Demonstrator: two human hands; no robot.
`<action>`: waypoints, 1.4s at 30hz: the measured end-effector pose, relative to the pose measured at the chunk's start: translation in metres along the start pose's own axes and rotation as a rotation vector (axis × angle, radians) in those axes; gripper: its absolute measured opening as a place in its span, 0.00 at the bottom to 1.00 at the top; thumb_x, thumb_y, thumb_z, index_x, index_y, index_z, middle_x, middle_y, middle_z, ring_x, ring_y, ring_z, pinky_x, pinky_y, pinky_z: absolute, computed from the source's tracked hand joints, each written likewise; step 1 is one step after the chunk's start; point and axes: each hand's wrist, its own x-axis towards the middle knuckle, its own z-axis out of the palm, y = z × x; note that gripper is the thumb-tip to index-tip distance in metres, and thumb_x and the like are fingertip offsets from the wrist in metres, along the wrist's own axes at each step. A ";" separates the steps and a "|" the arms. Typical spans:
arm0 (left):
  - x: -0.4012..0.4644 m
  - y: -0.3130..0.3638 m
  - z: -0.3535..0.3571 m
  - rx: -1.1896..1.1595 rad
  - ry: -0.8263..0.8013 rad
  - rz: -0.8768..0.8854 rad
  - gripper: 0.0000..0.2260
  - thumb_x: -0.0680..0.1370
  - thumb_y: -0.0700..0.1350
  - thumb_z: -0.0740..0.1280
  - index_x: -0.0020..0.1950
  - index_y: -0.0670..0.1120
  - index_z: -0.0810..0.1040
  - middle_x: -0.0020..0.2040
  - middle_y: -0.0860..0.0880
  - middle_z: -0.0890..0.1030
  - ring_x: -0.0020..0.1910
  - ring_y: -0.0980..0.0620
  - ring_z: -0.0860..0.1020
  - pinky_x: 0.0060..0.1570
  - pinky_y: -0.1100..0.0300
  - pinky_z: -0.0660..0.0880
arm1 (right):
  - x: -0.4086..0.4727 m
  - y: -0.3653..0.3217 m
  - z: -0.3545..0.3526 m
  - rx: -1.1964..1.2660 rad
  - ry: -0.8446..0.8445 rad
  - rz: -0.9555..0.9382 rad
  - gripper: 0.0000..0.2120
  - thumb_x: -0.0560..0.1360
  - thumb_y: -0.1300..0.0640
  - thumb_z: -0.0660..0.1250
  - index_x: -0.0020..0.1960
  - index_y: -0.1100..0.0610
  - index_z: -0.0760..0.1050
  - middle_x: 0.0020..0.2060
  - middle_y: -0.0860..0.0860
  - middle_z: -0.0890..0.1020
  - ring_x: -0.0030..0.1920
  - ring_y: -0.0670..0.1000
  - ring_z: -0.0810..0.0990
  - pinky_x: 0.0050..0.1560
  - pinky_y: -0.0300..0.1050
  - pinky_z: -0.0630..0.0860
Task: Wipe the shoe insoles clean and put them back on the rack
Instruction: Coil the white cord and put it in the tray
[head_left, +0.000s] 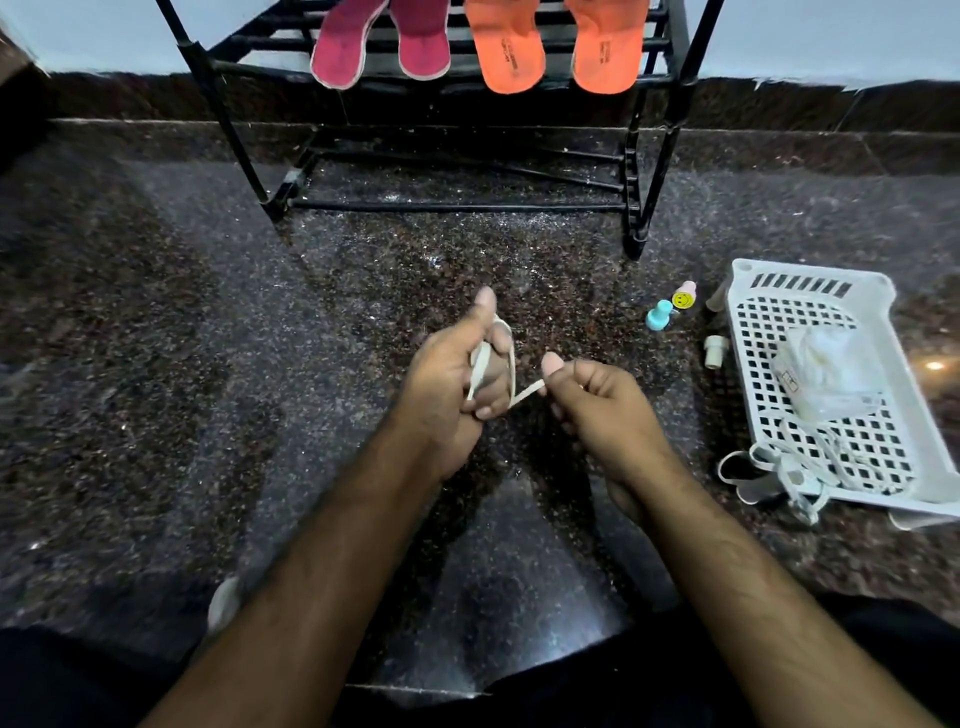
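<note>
My left hand (457, 374) had its fingers curled round a flat white lace (491, 358), looped about them, and my right hand (592, 400) pinched the free end of that lace between thumb and forefinger, so the strip ran short and taut between the two hands, roughly left to right. Neither hand held an insole.

The insoles lay straight ahead of my fingers and well apart from them, on the upper shelf of the black shoe rack (670, 104), long axes pointing toward me, rounded ends hanging over the front bar. I counted four: two magenta insoles (384, 52) on the left, two orange insoles (556, 52) on the right. My left hand was slightly nearer the magenta pair.

To my right sat one white plastic basket (748, 291), with a clear packet (826, 374) and a white cord (800, 467) in it. Beside it stood two small stamp-like toys (670, 306).
</note>
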 end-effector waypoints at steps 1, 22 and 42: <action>-0.001 -0.004 0.002 0.038 -0.019 -0.013 0.20 0.83 0.55 0.59 0.35 0.45 0.71 0.20 0.53 0.60 0.17 0.58 0.56 0.20 0.66 0.53 | -0.001 -0.001 0.000 0.043 0.013 -0.027 0.16 0.81 0.49 0.66 0.39 0.57 0.76 0.25 0.48 0.72 0.24 0.45 0.64 0.23 0.36 0.61; 0.000 -0.022 0.021 -0.267 -0.091 -0.082 0.16 0.84 0.48 0.59 0.35 0.48 0.69 0.24 0.53 0.64 0.24 0.56 0.62 0.32 0.59 0.63 | -0.001 -0.011 -0.005 0.328 -0.014 -0.207 0.09 0.76 0.61 0.72 0.56 0.62 0.84 0.48 0.60 0.86 0.45 0.53 0.82 0.45 0.44 0.80; -0.004 -0.039 0.164 -0.026 -0.262 -0.228 0.16 0.81 0.46 0.63 0.33 0.49 0.75 0.21 0.54 0.61 0.21 0.57 0.61 0.31 0.61 0.62 | -0.064 -0.037 -0.130 0.392 0.183 -0.235 0.12 0.76 0.58 0.73 0.48 0.70 0.83 0.41 0.66 0.85 0.38 0.59 0.83 0.40 0.46 0.82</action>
